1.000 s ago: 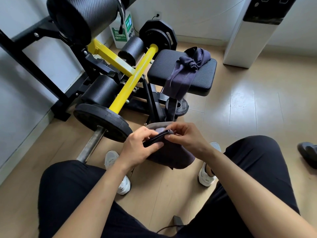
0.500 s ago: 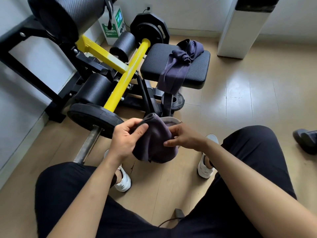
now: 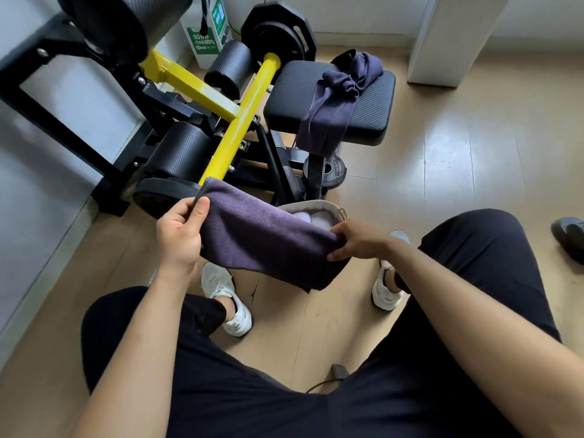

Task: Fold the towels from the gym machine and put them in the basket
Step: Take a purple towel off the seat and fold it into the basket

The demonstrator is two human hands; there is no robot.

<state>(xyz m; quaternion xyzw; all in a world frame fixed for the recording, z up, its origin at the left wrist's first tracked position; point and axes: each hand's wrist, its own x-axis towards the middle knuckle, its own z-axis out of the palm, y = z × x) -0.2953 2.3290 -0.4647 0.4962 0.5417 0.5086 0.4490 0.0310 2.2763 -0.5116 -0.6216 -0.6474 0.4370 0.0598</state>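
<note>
Two hands hold one towel (image 3: 265, 245) stretched between them. Left hand (image 3: 180, 238) pinches its upper left corner, thumb on top; right hand (image 3: 357, 240) grips the lower right edge, fingers curled over the cloth. Towel is dark purple-grey, doubled, its lower edge hanging free below the right hand.

Hidden or unclear: most of the basket (image 3: 319, 205) sits behind the towel, just beyond the right hand; only a pale grey rim and a small side loop show. Something pale lies inside; cannot tell what. Upper machine (image 3: 221, 131) frame is cut off at the top edge. A dark shoe-like shape (image 3: 568, 235) is cut off at the right edge.

Surface and room: tan plank floor (image 3: 474, 153) with glare, white walls, a white unit (image 3: 455, 36) at upper right. Person is seated, dark trousers, white shoes either side below the towel.

Second towel (image 3: 335, 102), same colour, lies bunched on the black seat pad (image 3: 316, 99) well beyond the hands, one end drooping over the pad's near edge. Yellow bar (image 3: 240, 121) runs beyond the left hand.
</note>
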